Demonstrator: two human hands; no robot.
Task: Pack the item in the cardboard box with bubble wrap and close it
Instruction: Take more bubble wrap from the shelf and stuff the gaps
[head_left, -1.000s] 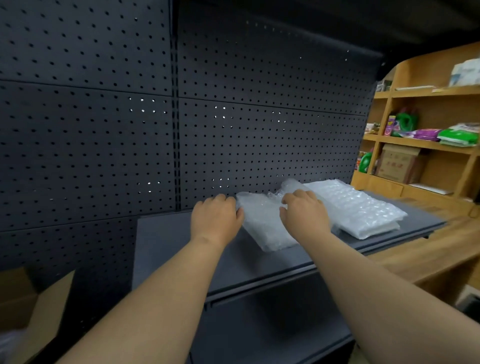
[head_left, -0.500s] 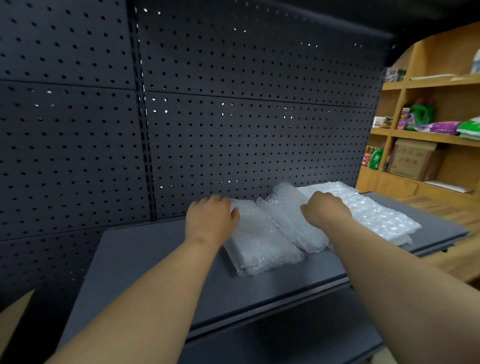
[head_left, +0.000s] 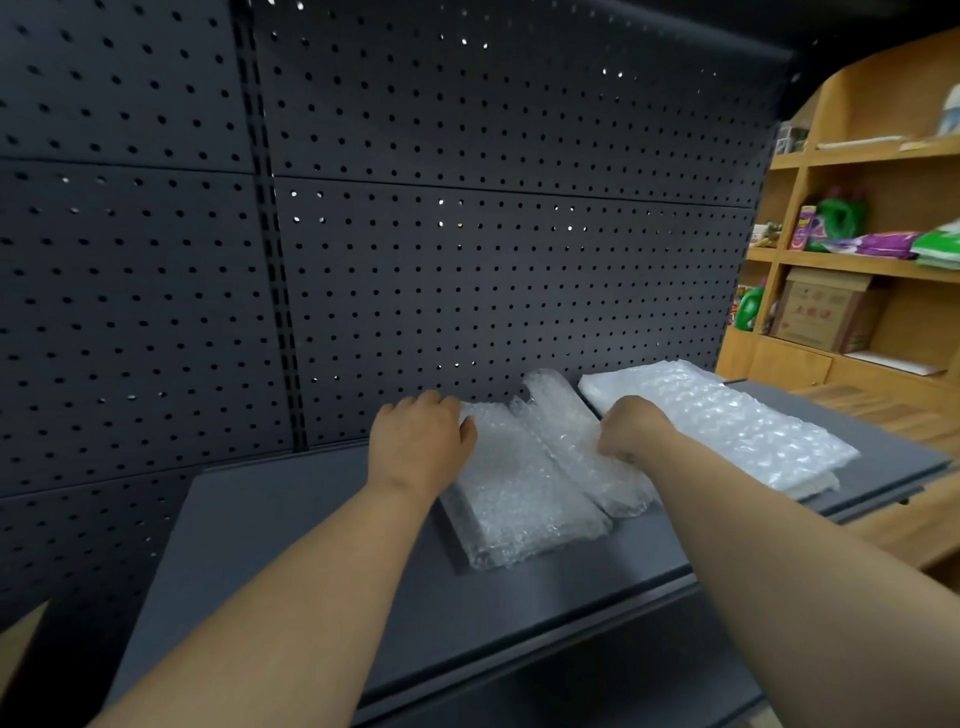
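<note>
1. Dark grey metal shelf (head_left: 291, 540) with a black pegboard back wall (head_left: 467, 249) full of little holes; off at 3 o'clock there's a wooden shelving unit (head_left: 852, 260).
2. On the dark shelf, dead centre, sits a folded pad of small-bubble bubble wrap (head_left: 519, 514), lying flat. Right beside it, touching, is a loose rolled-up piece (head_left: 576, 447) of the same stuff.
3. At about 2 o'clock from that is a separate flat stack of bigger-bubble sheets (head_left: 737, 421), also on the shelf, just beside the rolled piece.
4. Left hand (head_left: 418, 441) lies palm-down on the far left corner of the folded pad, fingers loosely bent over its edge, thumb on top.
5. Right hand (head_left: 631, 428) is on the rolled piece, fingers curled under and pinching the plastic.
6. Wooden unit holds a brown carton (head_left: 821, 312), green and purple packets, a green bottle. Labels are too blurry to read.
7. Bit of tan cardboard (head_left: 21, 639) pokes in at 8 o'clock, cut off by the frame edge, so can't say what it is.
</note>
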